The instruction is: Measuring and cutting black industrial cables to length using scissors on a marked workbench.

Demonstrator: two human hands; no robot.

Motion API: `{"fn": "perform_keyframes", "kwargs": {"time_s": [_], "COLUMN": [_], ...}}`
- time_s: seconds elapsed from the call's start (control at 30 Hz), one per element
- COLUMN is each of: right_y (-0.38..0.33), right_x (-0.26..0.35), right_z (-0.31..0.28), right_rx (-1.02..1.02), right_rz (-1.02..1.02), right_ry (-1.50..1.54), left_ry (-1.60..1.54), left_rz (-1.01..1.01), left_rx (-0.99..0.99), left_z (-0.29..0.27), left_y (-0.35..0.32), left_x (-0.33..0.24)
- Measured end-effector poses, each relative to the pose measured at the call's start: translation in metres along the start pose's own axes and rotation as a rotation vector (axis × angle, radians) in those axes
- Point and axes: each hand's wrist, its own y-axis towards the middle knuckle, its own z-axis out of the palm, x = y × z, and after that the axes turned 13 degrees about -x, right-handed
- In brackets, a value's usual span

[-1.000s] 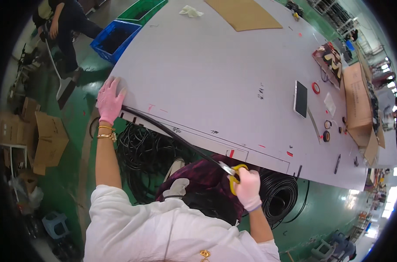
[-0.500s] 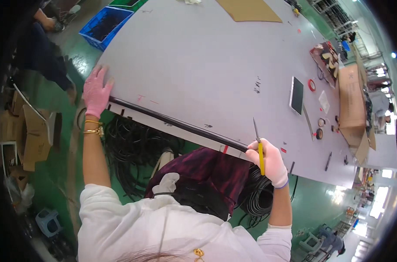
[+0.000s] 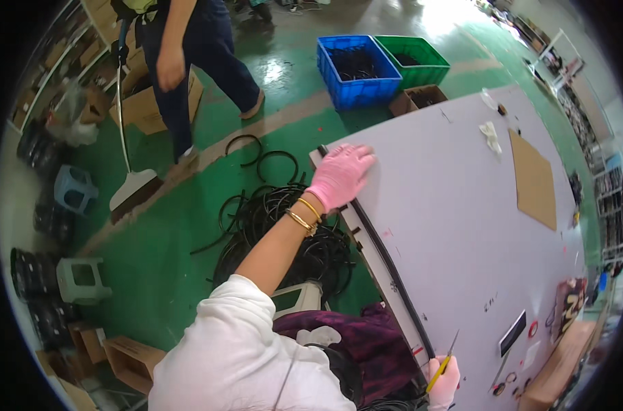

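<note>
A long black strip (image 3: 388, 264) lies along the near-left edge of the pale table (image 3: 448, 198). My left hand (image 3: 342, 175), in a pink glove, rests flat over the strip near its far end, fingers stretched onto the tabletop. A short bit of the strip shows beyond that hand. At the strip's near end is my right hand (image 3: 447, 385), also gloved, closed around a yellow-handled tool (image 3: 439, 375) with a thin pointed metal blade. The strip's near end meets the right fingers; whether they pinch it too is hard to see.
Black tubing coils (image 3: 270, 236) lie on the floor beside the table. A blue crate (image 3: 363, 92) and green crate (image 3: 421, 58) stand past its far corner. At left, a person holds a broom (image 3: 135, 188). The table carries a cardboard sheet (image 3: 534, 181) and a tablet (image 3: 512, 333).
The view has swung left, bringing the person with the broom and the crates fully in. Both hands remain at the strip's two ends, and the right still holds the yellow-handled tool.
</note>
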Motion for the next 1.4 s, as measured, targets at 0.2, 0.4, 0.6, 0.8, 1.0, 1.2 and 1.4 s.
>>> {"fn": "perform_keyframes", "kwargs": {"time_s": [0.2, 0.4, 0.6, 0.8, 1.0, 1.2, 1.4], "right_y": [0.0, -0.003, -0.006, 0.011, 0.018, 0.021, 0.027], "right_x": [0.021, 0.021, 0.017, 0.033, 0.006, 0.003, 0.012], "right_z": [-0.005, -0.005, -0.001, -0.026, -0.035, -0.022, -0.023], "right_rx": [-0.01, 0.021, 0.012, 0.143, 0.11, 0.105, 0.157], "right_rz": [-0.082, -0.053, 0.205, 0.154, 0.048, 0.001, 0.021], "right_ry": [-0.104, -0.082, 0.193, 0.3, 0.115, -0.172, -0.214], "left_ry": [-0.06, -0.081, -0.105, -0.02, -0.057, -0.023, 0.016], "left_rz": [0.018, 0.026, 0.021, 0.099, 0.157, 0.165, 0.159], "left_rx": [-0.062, -0.046, 0.102, -0.029, 0.008, 0.041, 0.067], "left_z": [0.003, -0.002, -0.005, 0.008, 0.011, 0.011, 0.01], "left_y": [0.0, -0.003, 0.01, 0.01, 0.011, 0.009, 0.009], "left_x": [0.001, 0.006, 0.004, 0.022, 0.019, 0.019, 0.024]}}
